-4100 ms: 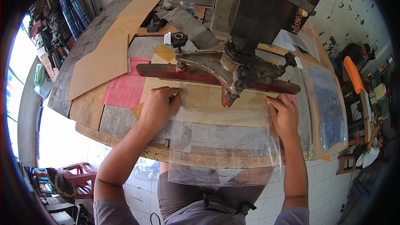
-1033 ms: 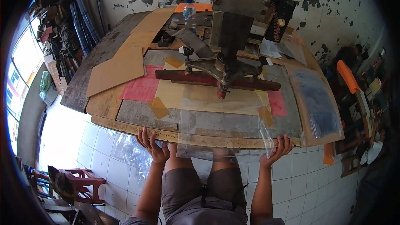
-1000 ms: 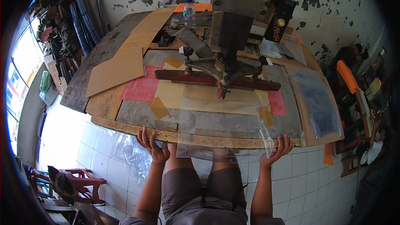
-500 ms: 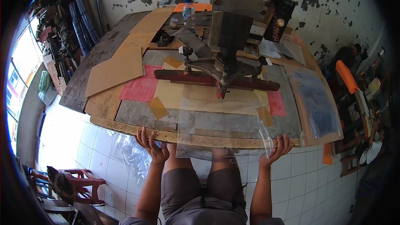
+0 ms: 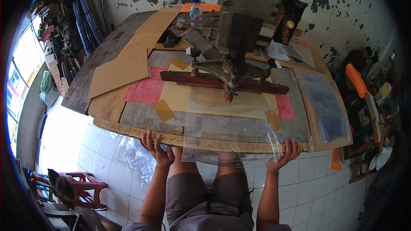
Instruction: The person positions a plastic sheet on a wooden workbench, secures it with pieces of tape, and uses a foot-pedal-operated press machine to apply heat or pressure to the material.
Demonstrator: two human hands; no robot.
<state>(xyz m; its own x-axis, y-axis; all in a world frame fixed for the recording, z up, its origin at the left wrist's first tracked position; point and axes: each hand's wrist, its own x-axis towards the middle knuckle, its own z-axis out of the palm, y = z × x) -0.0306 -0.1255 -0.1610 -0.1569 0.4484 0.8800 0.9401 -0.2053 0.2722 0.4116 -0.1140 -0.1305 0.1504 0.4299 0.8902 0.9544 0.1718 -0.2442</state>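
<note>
A clear plastic sheet (image 5: 222, 139) lies across the front of the table, its near edge hanging past the wooden rim (image 5: 205, 144). Beneath the press head with its red-and-black bar (image 5: 201, 81), the sheet's far part covers a yellow sheet (image 5: 171, 96). My left hand (image 5: 159, 150) rests on the rim, left of the plastic, with its fingers apart over the edge. At the sheet's right near corner is my right hand (image 5: 286, 154), fingers spread on the rim and thumb by the plastic. Both hands are open.
Brown cardboard (image 5: 120, 72) lies on the left side of the table. Stacked clear plastic (image 5: 327, 107) is at the right. A water bottle (image 5: 195, 13) stands behind. Crumpled plastic (image 5: 137, 156) hangs under the left rim, near a red stool (image 5: 87, 188). Another person (image 5: 383, 154) is at far right.
</note>
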